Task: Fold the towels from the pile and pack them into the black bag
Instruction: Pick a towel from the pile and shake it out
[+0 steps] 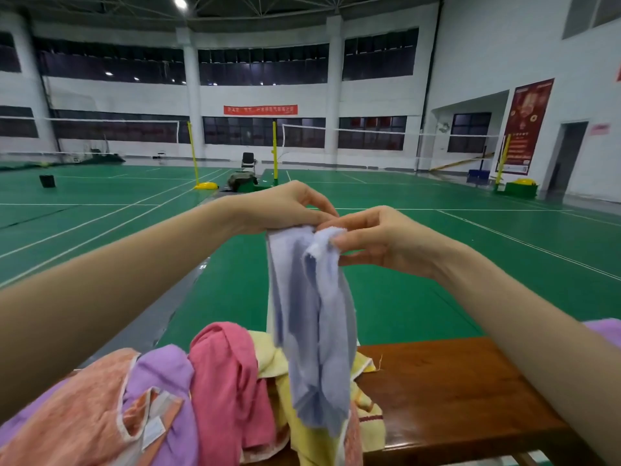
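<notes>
With my left hand [285,210] and right hand [366,237] both pinching the top edge of the pale blue towel [312,314] hanging above the towel pile [201,391] on the wooden bench [453,391], I should probably slide my pinches apart to the corners so it hangs flat before folding.

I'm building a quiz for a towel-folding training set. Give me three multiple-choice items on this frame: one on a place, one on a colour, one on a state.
1. Where does the towel pile lie?
A. on the wooden bench
B. on the green floor
C. in a black bag

2. What colour is the towel held up?
A. pink
B. light blue
C. yellow

3. How is the held towel?
A. folded flat
B. hanging loose from both hands
C. dropped on the pile

Answers:
1 A, the pile rests on the bench's left part.
2 B, the light blue towel hangs from the grip.
3 B, the left hand and right hand pinch its top edge.
</notes>
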Motion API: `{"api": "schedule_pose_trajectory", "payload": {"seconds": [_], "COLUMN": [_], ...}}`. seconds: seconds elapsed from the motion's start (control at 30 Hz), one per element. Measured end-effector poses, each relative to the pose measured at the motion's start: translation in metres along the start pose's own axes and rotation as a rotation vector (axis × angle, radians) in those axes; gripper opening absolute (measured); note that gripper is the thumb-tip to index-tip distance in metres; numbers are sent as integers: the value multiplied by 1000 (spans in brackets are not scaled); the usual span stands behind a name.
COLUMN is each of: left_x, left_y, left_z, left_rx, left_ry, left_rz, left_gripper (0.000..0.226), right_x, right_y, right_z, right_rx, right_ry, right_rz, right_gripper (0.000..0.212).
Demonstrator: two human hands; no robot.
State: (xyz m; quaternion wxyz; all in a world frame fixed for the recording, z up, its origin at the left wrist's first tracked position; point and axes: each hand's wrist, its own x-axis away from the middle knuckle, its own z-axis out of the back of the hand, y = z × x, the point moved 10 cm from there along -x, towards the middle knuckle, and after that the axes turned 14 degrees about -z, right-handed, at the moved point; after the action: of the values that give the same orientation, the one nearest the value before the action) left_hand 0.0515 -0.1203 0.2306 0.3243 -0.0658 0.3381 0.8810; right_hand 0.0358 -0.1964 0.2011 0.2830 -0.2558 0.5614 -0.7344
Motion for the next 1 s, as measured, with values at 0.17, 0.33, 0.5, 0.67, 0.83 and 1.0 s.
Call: {"api": "schedule_pose_trajectory", "payload": {"seconds": [0.17, 0.33, 0.5, 0.67, 0.83, 1.0], "left_x": [13, 14, 10, 8, 10, 16], "left_y": [-6, -6, -1, 5, 8, -1], "left_z": [-8, -11, -5, -11, -17, 12], "left_rx": [256, 174, 101, -64, -184, -87], "left_ry": [-72, -96, 6, 4, -136, -9], "left_rz": [26, -10, -16, -31, -43, -44], "left_gripper": [11, 12, 20, 68, 31, 15], "right_x": [9, 15, 8, 5, -2, -14], "right_y": [-4, -18, -12, -11, -2, 56], "right_z": [11, 22, 18, 15, 10, -6], "right_rx": [228, 315, 181, 254, 249, 175], "right_ry": [144, 347, 296, 423, 404, 125], "right_rz": [68, 195, 229, 254, 164, 12], "right_gripper": [21, 20, 20, 33, 27, 4]}}
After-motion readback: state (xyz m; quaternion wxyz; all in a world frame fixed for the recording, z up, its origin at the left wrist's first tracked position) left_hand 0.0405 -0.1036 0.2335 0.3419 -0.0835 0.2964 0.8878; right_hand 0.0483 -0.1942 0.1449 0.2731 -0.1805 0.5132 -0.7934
